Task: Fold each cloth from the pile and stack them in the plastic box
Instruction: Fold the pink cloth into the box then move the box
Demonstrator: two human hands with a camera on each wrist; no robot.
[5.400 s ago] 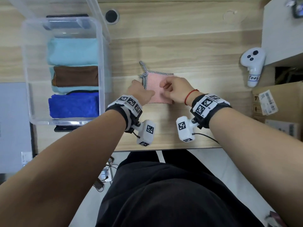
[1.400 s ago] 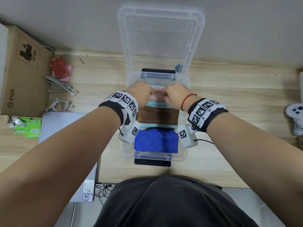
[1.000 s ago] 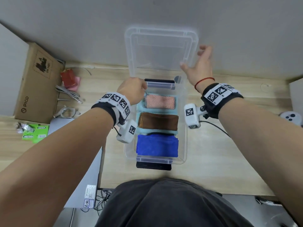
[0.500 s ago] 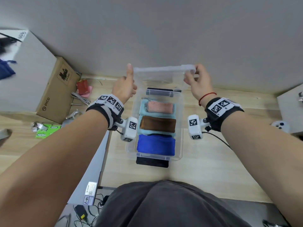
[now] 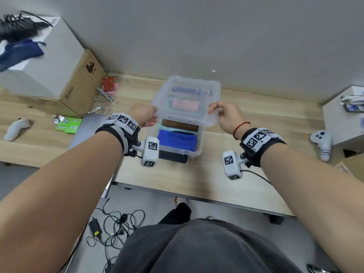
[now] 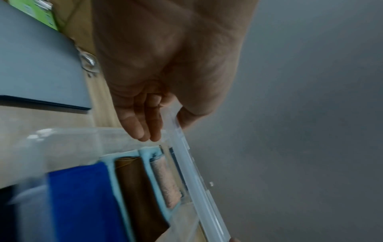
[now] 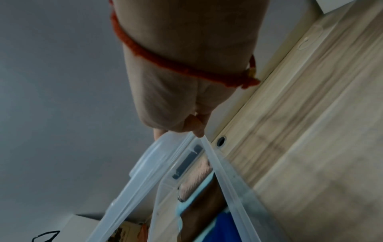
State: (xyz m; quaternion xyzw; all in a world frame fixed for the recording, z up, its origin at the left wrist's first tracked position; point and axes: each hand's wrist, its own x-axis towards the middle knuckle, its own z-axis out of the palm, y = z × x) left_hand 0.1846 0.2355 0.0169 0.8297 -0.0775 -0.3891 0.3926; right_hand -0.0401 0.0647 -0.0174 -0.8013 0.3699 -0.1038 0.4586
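The clear plastic box [image 5: 194, 151] stands on the wooden desk with folded cloths in it: blue [image 5: 177, 139] nearest, brown [image 5: 180, 127] behind it, pink [image 5: 185, 104] on light blue at the far end. A clear lid [image 5: 187, 115] is tilted half down over the far part of the box. My left hand [image 5: 144, 115] pinches the lid's left edge [image 6: 178, 129], thumb on one side, fingers [image 6: 145, 126] on the other. My right hand [image 5: 224, 113] pinches the right edge [image 7: 205, 144]. The same cloths show in both wrist views, blue [image 6: 82, 201], brown [image 7: 203, 208].
A cardboard box [image 5: 82, 83], cables and a green packet [image 5: 69, 125] lie left on the desk [image 5: 216, 180]. White controllers sit far left [image 5: 16, 129] and far right [image 5: 323, 140]. A grey laptop [image 5: 82, 131] lies left of the box. Cables [image 5: 116, 225] trail on the floor.
The pink cloth went from the desk into the box. Both hands then took the upright lid by its edges and have swung it down toward me over the box.
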